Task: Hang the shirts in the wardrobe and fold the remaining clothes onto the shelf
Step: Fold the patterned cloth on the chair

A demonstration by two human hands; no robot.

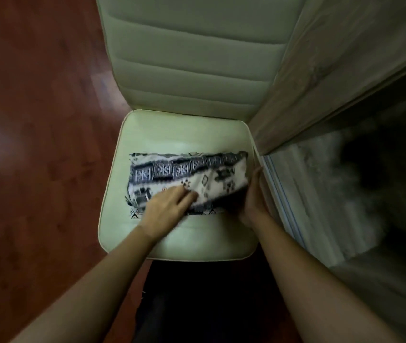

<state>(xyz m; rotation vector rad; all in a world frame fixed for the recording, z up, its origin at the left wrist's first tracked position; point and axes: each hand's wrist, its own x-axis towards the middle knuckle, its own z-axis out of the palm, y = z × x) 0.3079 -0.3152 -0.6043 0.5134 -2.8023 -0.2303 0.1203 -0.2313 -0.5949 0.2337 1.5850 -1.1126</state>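
A folded garment [172,170], white with a dark blue pattern, lies across the seat of a pale cream chair [172,134]. My left hand [169,203] rests flat on its near left part, fingers straight and pointing right. My right hand [254,196] is at the garment's right end; its fingers go under the raised fold and grip it there, and that end is lifted off the seat. The garment's near edge stays on the cushion.
The chair's padded backrest [197,58] rises behind the seat. A wood-grain wardrobe side [333,70] and its sliding track [283,206] stand right beside the chair. Red-brown wooden floor [36,144] lies to the left. My dark trousers [209,305] are below the seat.
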